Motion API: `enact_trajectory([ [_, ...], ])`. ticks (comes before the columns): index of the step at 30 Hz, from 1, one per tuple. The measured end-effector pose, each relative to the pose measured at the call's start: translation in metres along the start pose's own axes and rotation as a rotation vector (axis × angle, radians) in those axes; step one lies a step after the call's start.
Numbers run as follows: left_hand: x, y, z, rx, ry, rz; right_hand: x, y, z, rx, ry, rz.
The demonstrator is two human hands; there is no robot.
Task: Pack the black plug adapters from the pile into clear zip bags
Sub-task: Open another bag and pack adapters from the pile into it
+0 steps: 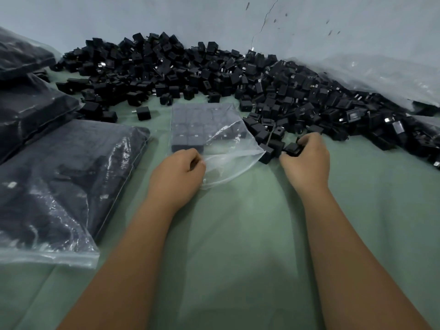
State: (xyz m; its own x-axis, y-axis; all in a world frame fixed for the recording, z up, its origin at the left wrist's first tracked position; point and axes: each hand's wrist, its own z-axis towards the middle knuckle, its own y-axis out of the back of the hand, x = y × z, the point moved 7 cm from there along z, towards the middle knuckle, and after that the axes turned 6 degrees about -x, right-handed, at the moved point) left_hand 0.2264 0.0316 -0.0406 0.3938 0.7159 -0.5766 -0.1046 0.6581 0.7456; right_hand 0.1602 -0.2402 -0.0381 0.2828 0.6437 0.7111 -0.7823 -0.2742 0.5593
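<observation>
Currently left hand (177,171) pinches open mouth of clear plastic zip bag (209,136); right hand (307,160), right of bag, grips black square plug adapter (292,148).

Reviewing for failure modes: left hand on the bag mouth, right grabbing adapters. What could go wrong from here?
1. The left hand pinches only one edge of the clear bag; the limp mouth may sag shut as adapters arrive.
2. The right hand grips adapters at the pile edge; neighbours could drag along.
3. New adapters may disturb the tidy rows inside.
</observation>
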Motion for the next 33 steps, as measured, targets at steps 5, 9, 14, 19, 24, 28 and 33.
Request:
enact_trajectory([
  [5,-0.003,0.004,-0.003,-0.004,0.023,-0.096,0.032,0.031,-0.019,-0.236,0.105,0.293],
  [9,-0.007,0.012,-0.003,-0.097,0.007,-0.179,0.1,0.026,-0.064,-0.203,0.537,0.391],
  [14,-0.004,0.021,-0.003,-0.237,-0.037,-0.281,0.143,-0.024,-0.116,0.139,0.853,0.11],
  [19,-0.007,0.029,-0.005,-0.354,-0.094,-0.277,0.13,-0.03,-0.103,0.208,0.817,0.006],
  [24,-0.02,0.038,-0.012,-0.471,-0.197,-0.246,0.129,-0.031,-0.104,0.214,0.82,-0.053],
  [28,-0.021,0.042,-0.014,-0.498,-0.203,-0.273,0.13,-0.041,-0.105,0.294,0.834,-0.128],
  [33,-0.022,0.042,-0.014,-0.497,-0.189,-0.277,0.13,-0.051,-0.109,0.413,0.811,-0.211],
])
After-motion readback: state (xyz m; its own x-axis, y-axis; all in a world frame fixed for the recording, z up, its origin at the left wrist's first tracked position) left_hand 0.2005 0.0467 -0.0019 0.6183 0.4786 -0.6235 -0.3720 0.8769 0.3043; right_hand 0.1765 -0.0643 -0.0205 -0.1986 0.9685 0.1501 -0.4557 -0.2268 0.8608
